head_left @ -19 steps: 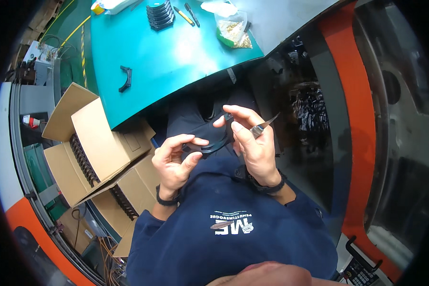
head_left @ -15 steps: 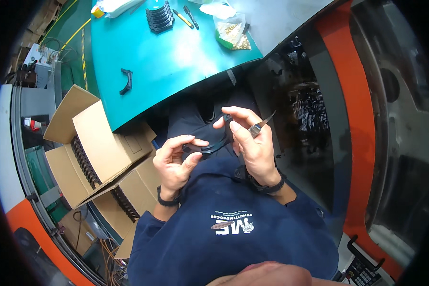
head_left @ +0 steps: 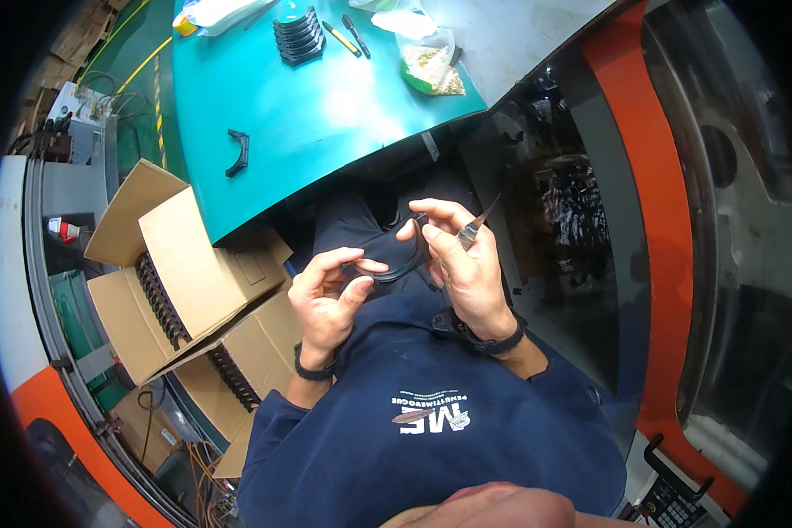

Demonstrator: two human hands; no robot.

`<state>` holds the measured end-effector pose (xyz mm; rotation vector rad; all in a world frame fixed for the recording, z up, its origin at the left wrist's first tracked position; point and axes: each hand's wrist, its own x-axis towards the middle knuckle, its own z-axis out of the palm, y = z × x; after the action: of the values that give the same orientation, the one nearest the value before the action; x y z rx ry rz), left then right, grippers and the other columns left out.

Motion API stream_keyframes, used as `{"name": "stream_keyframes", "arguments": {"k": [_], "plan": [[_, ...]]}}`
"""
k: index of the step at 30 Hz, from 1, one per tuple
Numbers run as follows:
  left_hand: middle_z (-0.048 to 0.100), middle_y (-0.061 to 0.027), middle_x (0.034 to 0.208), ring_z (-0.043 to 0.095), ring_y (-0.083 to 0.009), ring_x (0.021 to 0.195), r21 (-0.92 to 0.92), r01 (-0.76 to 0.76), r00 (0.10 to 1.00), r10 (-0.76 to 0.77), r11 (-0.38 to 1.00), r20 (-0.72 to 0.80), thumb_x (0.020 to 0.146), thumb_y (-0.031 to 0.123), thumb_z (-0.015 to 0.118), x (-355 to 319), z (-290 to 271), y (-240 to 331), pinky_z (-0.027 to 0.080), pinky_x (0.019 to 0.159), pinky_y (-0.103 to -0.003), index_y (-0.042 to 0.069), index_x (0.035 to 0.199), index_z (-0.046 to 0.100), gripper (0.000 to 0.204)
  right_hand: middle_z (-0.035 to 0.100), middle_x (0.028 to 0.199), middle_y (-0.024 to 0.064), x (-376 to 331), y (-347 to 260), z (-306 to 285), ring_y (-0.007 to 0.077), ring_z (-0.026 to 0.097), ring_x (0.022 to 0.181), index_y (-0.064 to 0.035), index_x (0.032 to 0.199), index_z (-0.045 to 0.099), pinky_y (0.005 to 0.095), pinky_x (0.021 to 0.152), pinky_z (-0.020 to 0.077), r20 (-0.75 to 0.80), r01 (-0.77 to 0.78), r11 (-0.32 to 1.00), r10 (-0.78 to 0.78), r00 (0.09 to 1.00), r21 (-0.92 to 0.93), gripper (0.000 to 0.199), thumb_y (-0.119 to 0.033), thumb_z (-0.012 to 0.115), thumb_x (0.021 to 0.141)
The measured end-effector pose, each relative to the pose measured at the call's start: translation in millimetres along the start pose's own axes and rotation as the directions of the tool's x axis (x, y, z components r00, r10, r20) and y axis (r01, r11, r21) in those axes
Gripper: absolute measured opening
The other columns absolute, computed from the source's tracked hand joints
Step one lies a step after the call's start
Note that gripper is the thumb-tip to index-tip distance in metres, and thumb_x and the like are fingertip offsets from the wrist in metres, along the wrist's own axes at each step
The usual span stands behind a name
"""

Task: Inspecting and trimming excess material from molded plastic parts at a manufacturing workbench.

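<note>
both hands work in the lap, below the near edge of the teal table. the left hand pinches one end of a curved black plastic piece, thumb and forefinger closed on it. the right hand grips the other end with its fingertips and also carries a thin metal blade held against the fingers, tip pointing up and away from the table edge. the piece's long axis runs left to right between the two hands, bowed downward. both hands touch it; neither is nearer. the middle of the piece is dark against dark trousers and hard to make out. how the blade is clamped cannot be told. a matching black piece lies on the table; a stack of them sits at its far side.
</note>
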<state>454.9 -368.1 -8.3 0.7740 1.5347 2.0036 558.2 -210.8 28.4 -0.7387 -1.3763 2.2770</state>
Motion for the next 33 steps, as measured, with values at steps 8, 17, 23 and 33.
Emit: {"name": "stream_keyframes", "arguments": {"k": [8, 17, 23, 33], "plan": [[0.07, -0.0162, 0.095, 0.064, -0.0095, 0.076, -0.04, 0.104, 0.994, -0.105, 0.994, -0.036, 0.088, 0.008, 0.069, -2, -2, -7, 0.048, 0.063, -0.018, -0.003, 0.115, 0.057, 0.031, 0.066, 0.095, 0.005, 3, 0, 3, 0.0002, 0.051, 0.06, -0.0009, 0.127, 0.051, 0.0149, 0.049, 0.037, 0.027, -0.064, 0.997, 0.065, 0.998, -0.039, 0.036, -0.007, 0.061, 0.093], [0.067, -0.0176, 0.105, 0.066, -0.0201, 0.093, -0.061, -0.02, 0.997, 0.015, 0.998, -0.08, 0.09, 0.007, 0.065, 2, 3, -7, 0.052, 0.082, -0.03, -0.004, 0.117, 0.055, 0.031, 0.066, 0.107, 0.0083, 3, 2, -2, -0.002, 0.049, 0.065, 0.0006, 0.125, 0.052, 0.0135, 0.049, 0.0345, 0.077, -0.145, 0.989, 0.142, 0.987, 0.024, 0.035, -0.003, 0.063, 0.092], [0.065, -0.0149, 0.11, 0.062, -0.0226, 0.104, 0.447, -0.12, 0.874, 0.308, 0.886, -0.376, 0.093, 0.014, 0.06, 50, -43, -15, 0.049, 0.092, -0.034, -0.004, 0.113, 0.059, 0.026, 0.067, 0.112, 0.01, -1, 1, -19, -0.0021, 0.043, 0.058, -0.0022, 0.117, 0.057, 0.0146, 0.046, 0.0328, 0.175, 0.147, 0.989, -0.144, 0.974, -0.006, 0.029, 0.001, 0.064, 0.089], [0.053, -0.0159, 0.133, 0.047, -0.031, 0.126, 0.958, 0.28, 0.842, 0.466, 0.056, -0.273, 0.089, 0.03, 0.063, 109, -165, -106, 0.031, 0.109, -0.047, 0.003, 0.126, 0.055, 0.047, 0.067, 0.112, 0.0127, -11, -8, -27, -0.0003, 0.046, 0.056, -0.0017, 0.114, 0.057, 0.0159, 0.045, 0.0347, 0.196, 0.295, 0.954, -0.279, 0.94, -0.052, 0.027, 0.0, 0.066, 0.088]]}}
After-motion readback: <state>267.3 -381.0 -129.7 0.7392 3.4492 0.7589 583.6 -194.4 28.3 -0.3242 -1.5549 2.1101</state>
